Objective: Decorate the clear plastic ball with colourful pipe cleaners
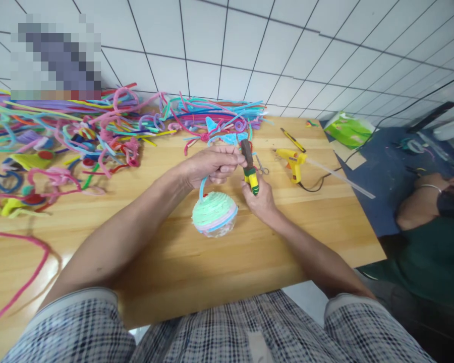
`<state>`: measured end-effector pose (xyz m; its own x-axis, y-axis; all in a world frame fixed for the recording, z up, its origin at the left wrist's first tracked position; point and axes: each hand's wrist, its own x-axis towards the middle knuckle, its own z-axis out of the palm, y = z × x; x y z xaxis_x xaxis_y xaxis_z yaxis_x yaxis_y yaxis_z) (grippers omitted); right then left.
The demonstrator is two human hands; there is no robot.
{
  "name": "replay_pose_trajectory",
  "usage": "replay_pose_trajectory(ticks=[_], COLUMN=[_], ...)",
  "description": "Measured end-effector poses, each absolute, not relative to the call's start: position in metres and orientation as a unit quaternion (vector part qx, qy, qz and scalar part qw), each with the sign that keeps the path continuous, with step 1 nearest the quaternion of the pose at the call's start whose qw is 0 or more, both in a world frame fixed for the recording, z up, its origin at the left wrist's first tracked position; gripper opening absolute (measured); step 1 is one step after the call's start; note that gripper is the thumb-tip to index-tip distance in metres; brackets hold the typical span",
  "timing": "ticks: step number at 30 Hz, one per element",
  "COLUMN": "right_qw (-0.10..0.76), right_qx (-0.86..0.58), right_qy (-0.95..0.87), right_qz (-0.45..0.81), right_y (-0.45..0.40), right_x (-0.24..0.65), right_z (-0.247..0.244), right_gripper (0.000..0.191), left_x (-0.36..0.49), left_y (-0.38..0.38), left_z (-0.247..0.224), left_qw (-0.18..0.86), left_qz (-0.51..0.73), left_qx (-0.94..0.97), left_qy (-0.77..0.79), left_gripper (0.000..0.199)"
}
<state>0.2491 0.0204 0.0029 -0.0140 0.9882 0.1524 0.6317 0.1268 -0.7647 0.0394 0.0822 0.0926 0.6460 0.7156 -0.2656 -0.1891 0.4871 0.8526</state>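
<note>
My left hand [215, 164] is closed on a light blue pipe cleaner [202, 189], whose lower end runs to a round ball [214, 213] under it. The ball is wrapped in mint green, with pink and blue bands lower down and a clear, see-through bottom. In my right hand [263, 199] is a pair of pliers [249, 171] with yellow and green handles and a dark brown head. The head is up against my left fingertips; whether its jaws grip the pipe cleaner is hidden.
A heap of coloured pipe cleaners [79, 131] covers the table's left and back. Scissors [263, 169], a yellow utility knife [293, 140] and a yellow glue gun [293, 162] with a cord lie to the right. Another person's arm [419, 199] shows at far right, beyond the table edge.
</note>
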Motion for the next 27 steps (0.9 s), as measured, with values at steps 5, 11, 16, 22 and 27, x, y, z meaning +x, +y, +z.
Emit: replay_pose_trajectory(ticks=[5,11,16,22,27], right_qw=[0.366,0.37,0.365,0.368,0.357], right_qx=[-0.59,-0.594,-0.587,-0.59,-0.594], right_qy=[-0.664,-0.647,-0.652,-0.662,-0.66], right_qz=[0.276,0.302,0.311,0.279,0.29], right_y=[0.0206,0.0199,0.0181,0.0193,0.0218], right_x=[0.2502,0.2542,0.2534,0.2528,0.255], right_z=[0.0051,0.0036,0.0053,0.0053,0.005], right_gripper=[0.015,0.021,0.02,0.016,0.018], left_x=[0.0409,0.048,0.0466,0.0401,0.0419], left_y=[0.0812,0.0761,0.0734,0.0745,0.0755], left_z=[0.0936,0.093,0.0968,0.0965,0.0946], left_qw=[0.758,0.659,0.594,0.562,0.554], left_qz=[0.303,0.332,0.349,0.334,0.348], left_qx=[0.47,0.574,0.629,0.679,0.668], left_qy=[0.337,0.355,0.359,0.334,0.355], left_gripper=[0.011,0.02,0.021,0.016,0.024])
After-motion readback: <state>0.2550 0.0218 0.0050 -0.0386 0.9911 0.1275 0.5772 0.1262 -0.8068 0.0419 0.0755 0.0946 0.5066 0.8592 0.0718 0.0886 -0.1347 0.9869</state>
